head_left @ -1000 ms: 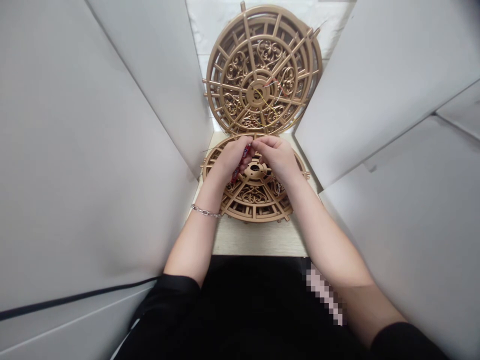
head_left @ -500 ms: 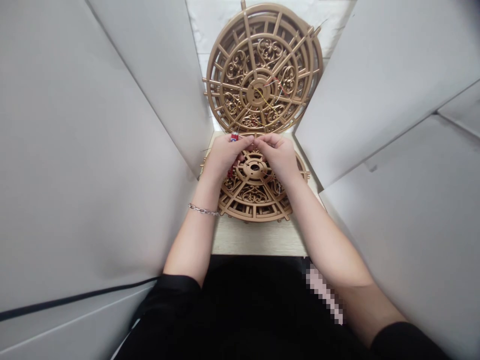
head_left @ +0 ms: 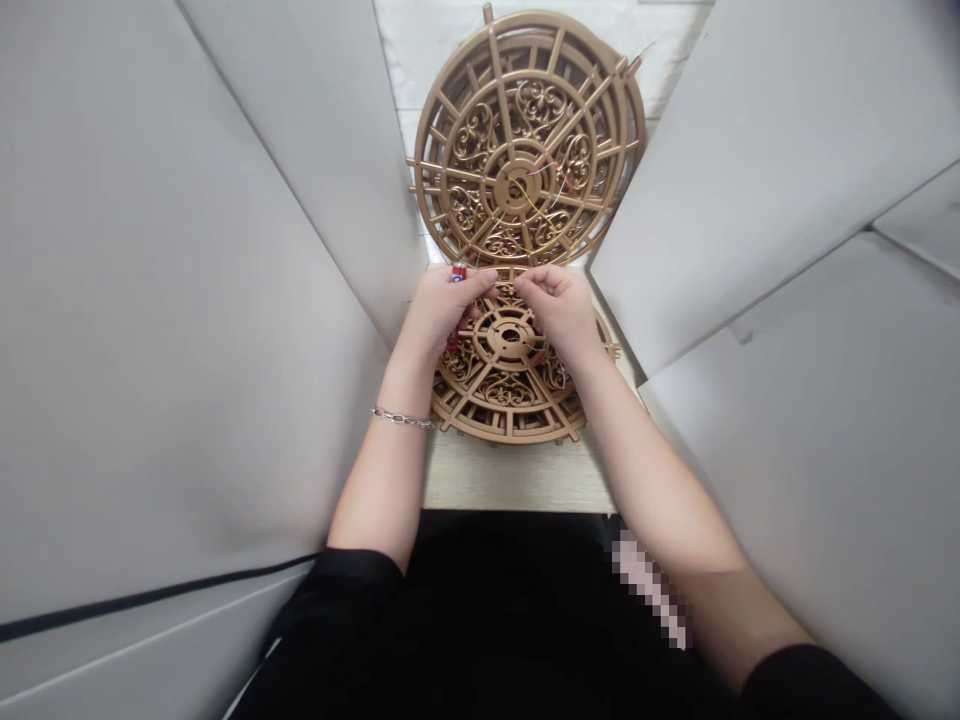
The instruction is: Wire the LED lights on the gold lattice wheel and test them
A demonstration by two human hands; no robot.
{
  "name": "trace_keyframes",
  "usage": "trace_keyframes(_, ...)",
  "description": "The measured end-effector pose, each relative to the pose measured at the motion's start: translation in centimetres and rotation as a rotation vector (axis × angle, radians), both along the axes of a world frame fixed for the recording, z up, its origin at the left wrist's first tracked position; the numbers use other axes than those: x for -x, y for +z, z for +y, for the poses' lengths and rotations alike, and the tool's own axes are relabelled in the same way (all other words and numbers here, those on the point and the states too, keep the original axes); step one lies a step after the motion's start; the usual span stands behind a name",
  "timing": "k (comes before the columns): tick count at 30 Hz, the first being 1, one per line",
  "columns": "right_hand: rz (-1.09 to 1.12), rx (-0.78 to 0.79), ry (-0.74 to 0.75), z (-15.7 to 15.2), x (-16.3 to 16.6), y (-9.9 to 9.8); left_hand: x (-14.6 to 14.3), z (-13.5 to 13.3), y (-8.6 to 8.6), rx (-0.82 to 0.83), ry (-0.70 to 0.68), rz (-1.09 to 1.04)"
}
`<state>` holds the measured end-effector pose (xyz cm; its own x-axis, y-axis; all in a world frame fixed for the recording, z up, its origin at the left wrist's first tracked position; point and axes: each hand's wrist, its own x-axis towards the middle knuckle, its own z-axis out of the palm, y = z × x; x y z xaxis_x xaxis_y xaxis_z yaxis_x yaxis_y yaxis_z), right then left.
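My left hand (head_left: 442,310) is closed around a slim red stick-shaped object (head_left: 458,273) with a blue and white mark near its top; its exact kind does not show. The red object's middle is hidden behind the hand. My right hand (head_left: 561,305) is closed in a pinch a short way to the right, and whatever is between its fingertips is too small to name. Both hands are over the far half of a round gold openwork frame (head_left: 511,388) with scroll ornaments. Thin wires show on that frame near my right hand.
Behind my hands more round gold frames (head_left: 525,120) are stacked, with red, white and yellow wires at their hub. A pale wooden board (head_left: 517,480) lies beneath the near frames. Light grey panels (head_left: 285,200) rise close on both sides.
My left hand has shifted slightly left with the red object. My right fingertips have moved a little right, so the gap between the two hands is wider.
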<state>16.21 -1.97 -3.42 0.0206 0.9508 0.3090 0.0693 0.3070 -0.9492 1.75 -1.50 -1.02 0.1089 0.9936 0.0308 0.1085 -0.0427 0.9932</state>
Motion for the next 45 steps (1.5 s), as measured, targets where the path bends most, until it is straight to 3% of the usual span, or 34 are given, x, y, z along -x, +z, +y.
trace_keyframes(7,-0.039,-0.038,0.042,-0.5,0.1,0.6,-0.4,-0.2,0.2,0.004,-0.045,-0.004)
trace_keyframes(21,-0.155,-0.093,-0.018,-0.5,-0.1,0.7,-0.4,-0.2,0.1,-0.004,-0.067,0.007)
trace_keyframes(33,-0.020,-0.002,-0.013,-0.4,0.0,0.6,-0.5,-0.6,0.5,0.018,-0.047,0.017)
trace_keyframes(45,0.079,-0.016,-0.046,-0.7,0.3,0.9,-1.1,-0.5,0.3,0.066,-0.092,-0.013)
